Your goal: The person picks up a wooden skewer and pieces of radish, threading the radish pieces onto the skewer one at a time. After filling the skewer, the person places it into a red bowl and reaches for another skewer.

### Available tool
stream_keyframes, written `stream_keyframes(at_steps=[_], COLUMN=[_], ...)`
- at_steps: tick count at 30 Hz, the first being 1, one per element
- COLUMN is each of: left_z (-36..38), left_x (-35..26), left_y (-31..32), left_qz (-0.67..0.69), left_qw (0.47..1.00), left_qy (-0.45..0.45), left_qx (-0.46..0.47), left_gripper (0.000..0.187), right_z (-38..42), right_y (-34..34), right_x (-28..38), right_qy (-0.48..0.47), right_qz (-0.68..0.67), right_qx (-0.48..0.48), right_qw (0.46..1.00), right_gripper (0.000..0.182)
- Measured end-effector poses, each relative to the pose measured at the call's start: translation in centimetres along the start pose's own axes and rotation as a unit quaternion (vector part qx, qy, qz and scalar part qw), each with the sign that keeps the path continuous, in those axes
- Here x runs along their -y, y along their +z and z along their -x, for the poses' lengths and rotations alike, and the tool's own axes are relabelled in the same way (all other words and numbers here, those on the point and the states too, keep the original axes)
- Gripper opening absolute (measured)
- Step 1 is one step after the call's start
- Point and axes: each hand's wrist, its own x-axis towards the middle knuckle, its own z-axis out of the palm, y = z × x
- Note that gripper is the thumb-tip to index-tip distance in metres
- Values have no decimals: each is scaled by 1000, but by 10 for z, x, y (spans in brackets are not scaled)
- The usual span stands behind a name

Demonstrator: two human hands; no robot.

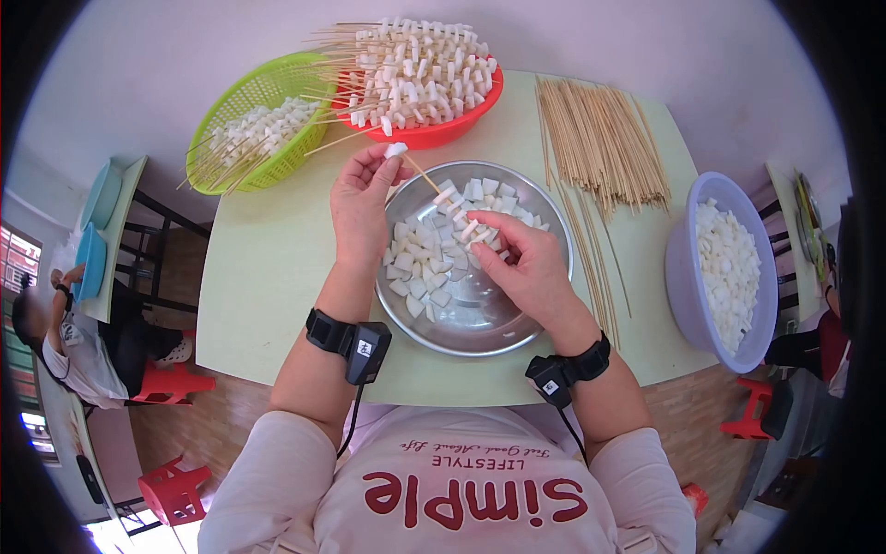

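1. Clock directions run from the centre of the metal bowl (482,319), with 12 pointing away from the wearer. It stands on the pale green table (268,314), with cut white pieces (420,263) mostly in its upper and left parts.
2. At 11 o'clock, over the rim, the left hand (360,208) pinches a single white chunk (395,150) between thumb and fingers, at the end of a skewer (422,173).
3. That skewer slants down over the bowl; the right hand (531,268), at 2 o'clock, has thumb and fingertips closed on its threaded part, hiding some pieces below.
4. At 11 o'clock, beyond the left hand, a red basin (429,138) is heaped with filled skewers; bare stick ends jut left over the green basket (268,80) at 10, which holds more.
5. A thick bundle of bare sticks (604,143) lies at 1 to 2 o'clock.
6. At 3 o'clock, loose sticks (595,263) occupy the gap before a lavender tub (679,286) of white pieces.
7. Far off, towards 8 to 9 o'clock, another person (88,360) sits on a red stool (171,383).
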Motion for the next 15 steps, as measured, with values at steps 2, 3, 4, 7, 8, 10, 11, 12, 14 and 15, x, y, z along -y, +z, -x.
stream_keyframes(at_steps=[2,3,4,7,8,10,11,12,14,15], left_z=[0,1,1,-1,0,2,2,2,1,1], left_x=[0,-1,-1,1,0,-3,-3,-3,-3,-2], left_y=[0,0,0,-2,-2,0,0,0,-1,-1], left_qz=[-3,-11,-18,-21,-21,-32,-32,-49,-67,-78], left_qw=[1000,1000,1000,1000,1000,999,999,999,998,997], left_qy=[5,3,2,2,3,-2,-3,0,2,21], left_qx=[-4,-11,-17,-21,-21,-17,-17,-18,-20,-18], left_gripper=[21,21,20,20,20,19,19,18,18,17], right_z=[0,0,1,0,0,0,0,0,0,0], right_y=[0,0,0,1,0,0,0,0,0,0], right_x=[0,0,1,-1,0,1,1,1,1,1], right_qy=[-2,-2,-1,-4,-4,-6,-6,-8,-9,-9], right_qz=[0,-4,-7,-1,-1,-2,-2,-1,0,0], right_qx=[1,3,5,5,5,3,4,3,2,3], right_qw=[1000,1000,1000,1000,1000,1000,1000,1000,1000,1000], right_gripper=[34,34,34,34,34,34,34,34,34,34])
